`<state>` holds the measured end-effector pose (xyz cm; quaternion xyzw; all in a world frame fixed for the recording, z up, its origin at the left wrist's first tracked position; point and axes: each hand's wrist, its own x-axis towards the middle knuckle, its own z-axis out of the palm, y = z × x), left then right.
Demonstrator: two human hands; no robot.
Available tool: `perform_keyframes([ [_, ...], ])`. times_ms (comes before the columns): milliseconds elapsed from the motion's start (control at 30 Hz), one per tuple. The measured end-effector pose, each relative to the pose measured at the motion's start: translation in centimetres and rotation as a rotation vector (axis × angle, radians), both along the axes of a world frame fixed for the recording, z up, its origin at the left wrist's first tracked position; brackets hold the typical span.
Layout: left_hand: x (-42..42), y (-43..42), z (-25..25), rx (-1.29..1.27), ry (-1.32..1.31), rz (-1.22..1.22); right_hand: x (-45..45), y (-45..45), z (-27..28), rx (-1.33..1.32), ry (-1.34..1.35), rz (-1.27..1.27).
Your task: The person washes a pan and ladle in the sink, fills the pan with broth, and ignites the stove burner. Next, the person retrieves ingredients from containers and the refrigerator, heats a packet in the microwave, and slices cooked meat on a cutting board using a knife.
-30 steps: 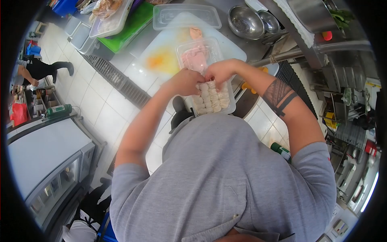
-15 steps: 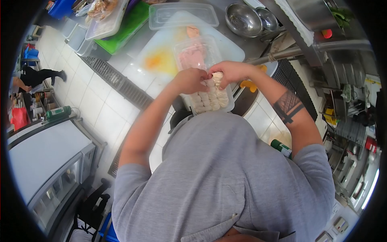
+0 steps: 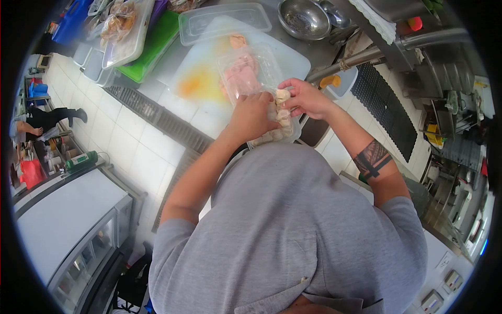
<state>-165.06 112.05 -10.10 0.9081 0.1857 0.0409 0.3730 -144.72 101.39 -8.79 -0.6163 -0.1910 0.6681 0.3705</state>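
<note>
A clear plastic container (image 3: 222,65) lies tilted in front of my torso, overlapping the edge of the white cutting board (image 3: 293,60). Several pale, rounded, dough-like pieces (image 3: 285,123) sit in rows in its near end. My left hand (image 3: 252,116) reaches across these rows, thumb and fingers apart, its palm hiding some of them. At the container's right side, my right hand (image 3: 309,99) has its fingers around one pale dough-like piece (image 3: 282,96) at the top of the right row. Pink meat (image 3: 241,73) shows at the container's far end; whether inside or beneath it, I cannot tell.
Orange-yellow liquid (image 3: 193,85) stains the board, where a peach-coloured piece (image 3: 238,41) lies. A clear lid (image 3: 225,23) is behind. Metal bowls (image 3: 305,20) stand at the back right, a green board (image 3: 157,47) and trays at the left. A metal rail (image 3: 361,56) runs on the right.
My hands have drawn apart: the left has spread over the rows, the right has shifted to the container's right edge. The whole view has swung slightly.
</note>
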Motion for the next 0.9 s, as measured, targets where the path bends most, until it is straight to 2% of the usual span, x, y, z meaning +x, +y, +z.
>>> perform_keyframes([
  [67,-0.2,-0.2,-0.8,0.044,-0.019,0.001,-1.4,-0.5,0.4,0.057,-0.185,-0.086],
  [200,-0.2,0.0,-0.7,0.065,-0.040,-0.018,-3.3,-1.6,-0.8,0.140,-0.228,-0.181],
  [267,-0.3,-0.1,-0.9,0.094,-0.081,-0.027,-3.7,-2.1,-1.3,0.089,-0.174,-0.396],
  [433,-1.0,-0.5,-0.6,0.192,-0.176,-0.051,-3.0,-1.7,0.4,-0.048,-0.016,-0.496],
  [600,-1.1,-0.3,-0.9,0.148,-0.083,-0.061,-3.2,-1.5,0.7,-0.071,0.031,-0.514],
  [700,-1.2,-0.1,-2.1,0.212,-0.213,0.000,-3.6,-1.6,0.6,0.065,-0.073,-0.586],
  [733,-1.3,-0.1,-1.4,0.217,-0.216,-0.002,-4.4,-2.0,1.0,0.210,-0.161,-0.592],
  [767,-1.4,-0.2,-0.5,0.028,-0.298,0.042,-5.0,-2.3,1.3,0.354,-0.250,-0.599],
  [800,-1.2,-0.5,0.5,-0.165,-0.375,0.081,-5.4,-2.8,2.1,0.387,-0.195,-0.625],
  [833,-0.8,-1.0,1.6,-0.166,-0.371,0.070,-5.7,-3.3,2.4,0.386,-0.194,-0.636],
  [900,0.3,-2.3,3.6,-1.134,-0.211,0.327,-5.9,-4.5,2.6,0.470,-0.070,-0.699],
])
